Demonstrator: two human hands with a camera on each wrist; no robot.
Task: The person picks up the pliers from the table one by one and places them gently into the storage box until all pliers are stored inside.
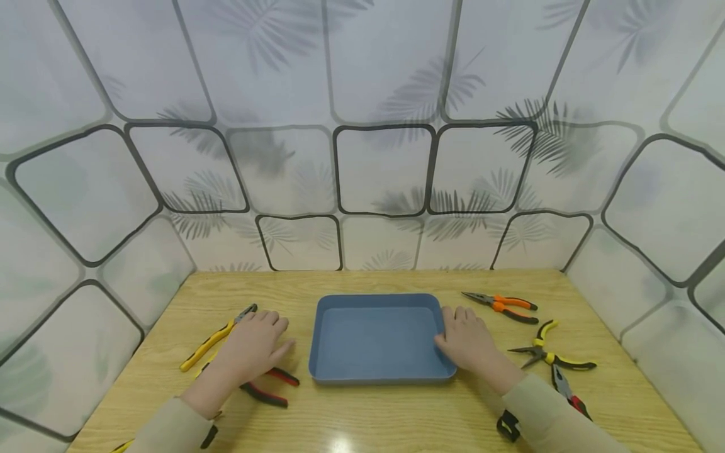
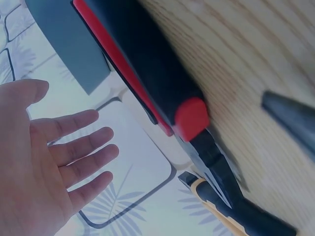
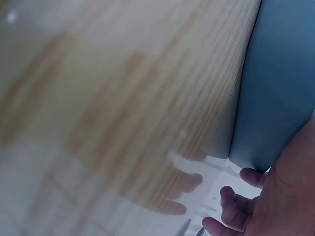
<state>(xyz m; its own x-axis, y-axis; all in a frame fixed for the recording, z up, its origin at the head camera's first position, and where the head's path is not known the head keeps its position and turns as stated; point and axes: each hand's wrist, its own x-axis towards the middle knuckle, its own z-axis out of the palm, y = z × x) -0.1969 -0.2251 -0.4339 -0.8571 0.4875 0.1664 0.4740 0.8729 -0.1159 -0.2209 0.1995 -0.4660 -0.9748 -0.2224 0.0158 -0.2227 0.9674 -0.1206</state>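
A blue rectangular tray (image 1: 376, 381) lies on the table. At its right side my right hand (image 1: 467, 340) grips the wall, the thumb over the rim and the other fingers along the outside. The right wrist view shows that hand (image 3: 283, 196) against the tray's blue outer wall (image 3: 270, 83). My left hand (image 1: 257, 345) is held with spread fingers left of the tray, above pliers with red-and-black handles (image 1: 266, 396) and beside yellow-handled pliers (image 1: 206, 347). Nothing is in the left palm (image 2: 34, 172); the red-and-black handle (image 2: 147, 64) appears large beside it.
On the right lie orange-handled pliers (image 1: 504, 304), yellow-and-black pliers (image 1: 546, 353) standing spread, and red-handled pliers (image 1: 566, 387). A black handle end (image 1: 508, 425) shows beside the right sleeve. Patterned panels (image 1: 385, 245) enclose the table's back and sides.
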